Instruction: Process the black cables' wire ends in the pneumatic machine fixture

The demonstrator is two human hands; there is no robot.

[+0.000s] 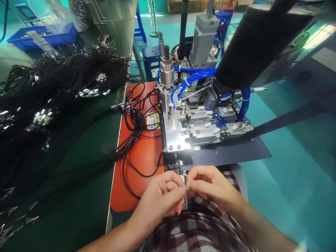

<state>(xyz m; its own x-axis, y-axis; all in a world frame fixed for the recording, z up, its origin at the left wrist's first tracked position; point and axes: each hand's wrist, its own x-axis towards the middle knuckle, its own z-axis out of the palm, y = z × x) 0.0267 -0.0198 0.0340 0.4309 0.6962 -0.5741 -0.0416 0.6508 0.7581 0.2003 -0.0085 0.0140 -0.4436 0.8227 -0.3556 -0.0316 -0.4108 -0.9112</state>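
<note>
My left hand and my right hand meet in front of my body, fingertips almost touching. Between them show the thin coloured wires of a cable end, green-yellow and red. The left thumb and fingers pinch the cable end; the right thumb and forefinger close on the wire tips. Most of what lies within the fingers is hidden. Just beyond the hands stands a metal machine with pneumatic cylinders. Left of it, a bundle of black cables lies over an orange-red board.
A dark green table on the left carries a large heap of black cables with metal ends. Behind the heap is a blue tray. Blue air hoses and a thick black tube rise over the machine.
</note>
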